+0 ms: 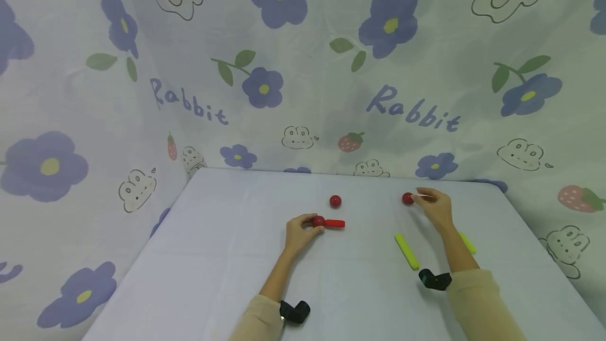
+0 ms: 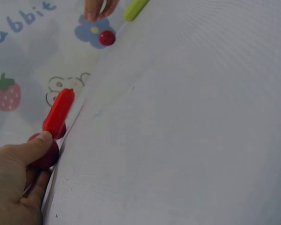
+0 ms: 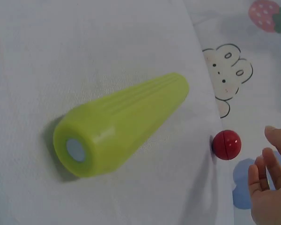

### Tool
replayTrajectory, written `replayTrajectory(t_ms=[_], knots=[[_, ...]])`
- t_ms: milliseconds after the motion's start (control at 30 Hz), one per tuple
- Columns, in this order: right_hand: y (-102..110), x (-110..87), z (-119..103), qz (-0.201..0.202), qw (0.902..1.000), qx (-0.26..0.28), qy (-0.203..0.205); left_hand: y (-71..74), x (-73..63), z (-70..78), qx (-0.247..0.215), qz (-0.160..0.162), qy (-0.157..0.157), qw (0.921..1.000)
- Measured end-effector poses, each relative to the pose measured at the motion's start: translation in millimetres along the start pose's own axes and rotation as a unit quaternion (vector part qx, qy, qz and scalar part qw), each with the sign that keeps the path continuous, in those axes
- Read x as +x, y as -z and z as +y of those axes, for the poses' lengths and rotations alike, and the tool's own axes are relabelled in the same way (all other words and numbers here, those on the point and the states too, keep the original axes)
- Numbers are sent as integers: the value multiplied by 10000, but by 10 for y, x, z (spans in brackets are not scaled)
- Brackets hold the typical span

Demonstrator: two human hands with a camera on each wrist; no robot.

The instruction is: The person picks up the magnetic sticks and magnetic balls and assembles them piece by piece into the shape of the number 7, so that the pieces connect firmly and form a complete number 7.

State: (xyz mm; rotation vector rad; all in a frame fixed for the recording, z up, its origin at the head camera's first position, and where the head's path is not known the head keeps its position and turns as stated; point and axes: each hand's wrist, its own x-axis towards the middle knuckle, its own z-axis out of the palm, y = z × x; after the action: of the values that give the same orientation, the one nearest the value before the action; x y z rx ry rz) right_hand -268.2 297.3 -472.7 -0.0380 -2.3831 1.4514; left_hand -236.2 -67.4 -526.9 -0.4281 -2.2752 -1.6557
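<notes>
Red and glossy, one ball sits on the bench, pinched between the thumb and fingers of the left hand. Against it, pointing away to the right, lies a short red stick. Just beyond that I can see a second red ball on its own. Farther right, a third red ball rests near the far edge, the right hand beside it with thumb and fingers parted, holding nothing. Nearer the person are two yellow-green sticks, one lying slantwise, the other partly hidden by the right forearm. Both wrists carry black devices below beige sleeves. Behind hangs pale cloth printed with blue flowers, strawberries and "Rabbit".
</notes>
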Motion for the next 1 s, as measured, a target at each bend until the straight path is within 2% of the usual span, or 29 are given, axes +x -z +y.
replayTrajectory(t_ms=[133, 467, 733, 1000], knots=[[6, 23, 51, 133, 9997, -103, -164, -3, -4, -7, 46, -4, -120, 9999], [-21, 40, 160, -309, 9968, -37, -731, -9, 5, -6, -50, 51, -3, 10000], [-109, 74, 198, -462, 9957, -136, -789, -8, 1, -11, 94, 58, -70, 9999], [-167, 107, 214, -483, 9955, -308, -758, -12, -1, -17, -36, 86, -118, 9999]])
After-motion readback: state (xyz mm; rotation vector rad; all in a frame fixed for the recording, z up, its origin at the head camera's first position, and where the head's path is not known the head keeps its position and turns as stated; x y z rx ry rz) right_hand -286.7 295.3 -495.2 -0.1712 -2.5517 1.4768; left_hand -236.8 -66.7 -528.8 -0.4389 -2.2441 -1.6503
